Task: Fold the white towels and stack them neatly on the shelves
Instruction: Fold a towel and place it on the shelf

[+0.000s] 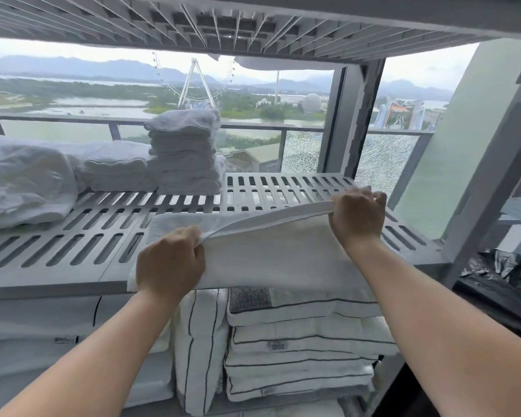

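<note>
The left hand [169, 261] and the right hand [358, 216] both grip one white towel [283, 257] on the slotted shelf [57, 248], which carries two piles, a tall stack [184, 152] and a low stack [118, 171]

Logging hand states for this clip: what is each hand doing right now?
Left hand: closed, gripping the white towel at its edge.
Right hand: closed, gripping the same towel's edge.

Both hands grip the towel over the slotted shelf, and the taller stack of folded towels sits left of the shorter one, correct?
Not quite: the head view shows the taller stack sitting right of the shorter stack, not left. The rest holds: left hand and right hand both grip the towel over the slotted shelf.
</note>
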A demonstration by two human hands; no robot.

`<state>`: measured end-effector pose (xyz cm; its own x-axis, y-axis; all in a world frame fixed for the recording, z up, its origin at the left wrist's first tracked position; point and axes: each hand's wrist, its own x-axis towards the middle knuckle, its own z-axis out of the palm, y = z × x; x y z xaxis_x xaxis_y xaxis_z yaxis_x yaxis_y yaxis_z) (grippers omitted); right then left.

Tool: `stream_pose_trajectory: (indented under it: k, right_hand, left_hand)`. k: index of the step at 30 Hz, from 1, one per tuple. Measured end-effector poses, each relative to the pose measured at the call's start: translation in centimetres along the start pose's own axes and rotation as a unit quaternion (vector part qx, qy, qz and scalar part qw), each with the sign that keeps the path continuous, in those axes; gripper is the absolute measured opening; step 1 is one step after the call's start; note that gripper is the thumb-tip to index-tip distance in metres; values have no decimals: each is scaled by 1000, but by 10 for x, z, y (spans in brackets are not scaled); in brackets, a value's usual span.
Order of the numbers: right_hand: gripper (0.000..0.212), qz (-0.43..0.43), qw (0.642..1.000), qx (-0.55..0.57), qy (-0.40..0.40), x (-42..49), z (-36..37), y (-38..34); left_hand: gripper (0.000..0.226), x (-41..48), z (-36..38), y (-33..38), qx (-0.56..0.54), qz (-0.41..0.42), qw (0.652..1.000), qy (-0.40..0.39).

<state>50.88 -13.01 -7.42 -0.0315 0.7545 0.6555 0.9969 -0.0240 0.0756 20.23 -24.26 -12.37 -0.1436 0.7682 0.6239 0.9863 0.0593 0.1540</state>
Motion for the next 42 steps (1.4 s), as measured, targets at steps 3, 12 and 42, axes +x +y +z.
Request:
stream_pose_trajectory:
  k: [3,12,42]
  right_hand:
    - [17,2,1000,-13,26,3,-9,26]
    - [15,-48,990,125,36,-74,14,64]
    - [26,-39,960,273,51,-115,-3,88]
  left_hand:
    - [12,-1,1,0,-6,-22,1000,3]
    - [27,-7,4,-1,-17,6,996,90]
    - [85,-14,46,176,5,339,940,-41]
